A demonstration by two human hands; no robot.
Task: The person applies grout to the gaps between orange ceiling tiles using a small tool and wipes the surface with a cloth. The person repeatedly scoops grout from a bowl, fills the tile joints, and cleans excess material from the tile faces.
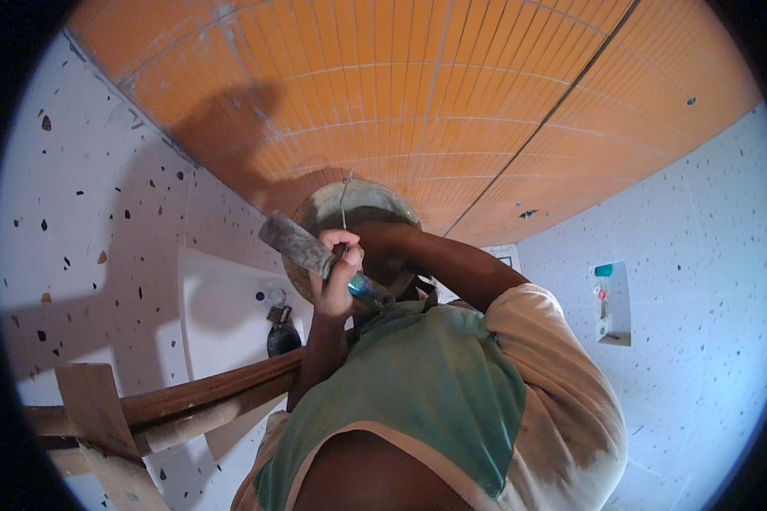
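Observation:
My left hand (339,277) is closed round a scraper-like tool with a flat, grey, dirty metal blade (295,243) and a blue-green handle (368,290). Its blade points up and to the left. A thin bent wire (344,200), apparently the bucket's bail, runs down to the fingers of this hand. Just beyond is a round bucket (322,203) with a pale, crusted inside. Bent at the elbow, my right arm (464,262) reaches across into the bucket. The fingers of my right hand (382,247) are lost in the dark there, so their grip is hidden.
An orange wall of narrow tiles (358,94) rises ahead, smeared with grout at left. White speckled walls (682,221) flank it. Wooden poles (213,387) cross at lower left, near a white tub-like surface (213,298) and a dark bottle (284,339). A niche (615,319) at right holds small items.

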